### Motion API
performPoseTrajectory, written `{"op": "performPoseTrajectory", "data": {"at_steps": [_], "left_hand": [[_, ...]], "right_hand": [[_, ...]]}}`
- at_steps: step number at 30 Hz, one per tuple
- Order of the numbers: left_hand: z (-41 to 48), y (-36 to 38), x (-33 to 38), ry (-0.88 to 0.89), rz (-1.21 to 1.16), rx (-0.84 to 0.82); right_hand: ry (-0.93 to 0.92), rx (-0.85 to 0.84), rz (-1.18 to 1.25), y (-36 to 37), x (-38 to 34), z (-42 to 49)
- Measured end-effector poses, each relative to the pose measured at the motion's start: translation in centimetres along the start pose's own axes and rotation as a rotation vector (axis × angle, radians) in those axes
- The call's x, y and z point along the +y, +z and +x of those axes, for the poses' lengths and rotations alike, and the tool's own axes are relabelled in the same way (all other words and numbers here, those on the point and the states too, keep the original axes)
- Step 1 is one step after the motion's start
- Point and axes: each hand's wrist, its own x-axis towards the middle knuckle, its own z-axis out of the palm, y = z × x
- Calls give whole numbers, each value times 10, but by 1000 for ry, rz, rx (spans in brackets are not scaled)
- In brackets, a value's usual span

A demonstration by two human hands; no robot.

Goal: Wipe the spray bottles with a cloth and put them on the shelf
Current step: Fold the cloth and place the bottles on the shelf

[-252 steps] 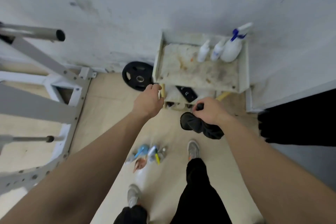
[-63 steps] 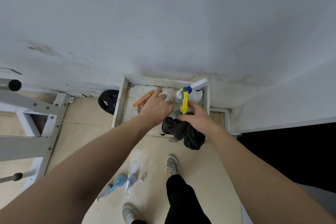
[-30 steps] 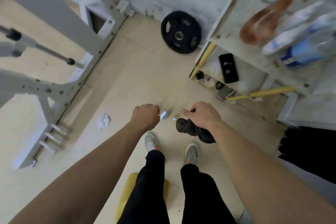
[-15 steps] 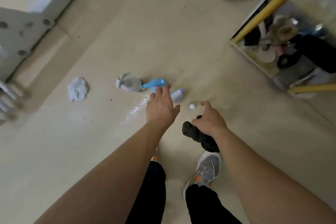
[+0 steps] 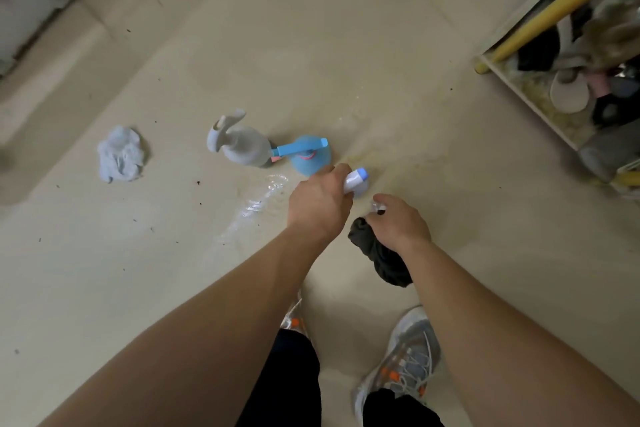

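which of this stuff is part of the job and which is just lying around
Job: small white bottle in the left hand; dark cloth in the right hand; white spray bottle; blue spray bottle; shelf.
Lying about: crumpled pale rag; sandal.

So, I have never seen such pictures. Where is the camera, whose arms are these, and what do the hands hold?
There is no machine. A person wears one camera on the head; it looks down, so the arms are that person's own. The left hand grips a small white bottle with a blue cap. The right hand holds a dark cloth. On the floor are a grey spray bottle, a blue spray bottle, a crumpled pale rag and clear plastic. The shelf shows at right.
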Motion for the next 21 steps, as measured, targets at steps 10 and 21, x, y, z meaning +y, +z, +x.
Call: {"op": "performPoseTrajectory", "data": {"at_steps": [10, 21], "left_hand": [[-39, -51, -31, 248, 367, 243], [11, -60, -47, 51, 355, -144]], "right_hand": [[-70, -48, 55, -19, -23, -42], [-182, -69, 52, -37, -75, -30]]}}
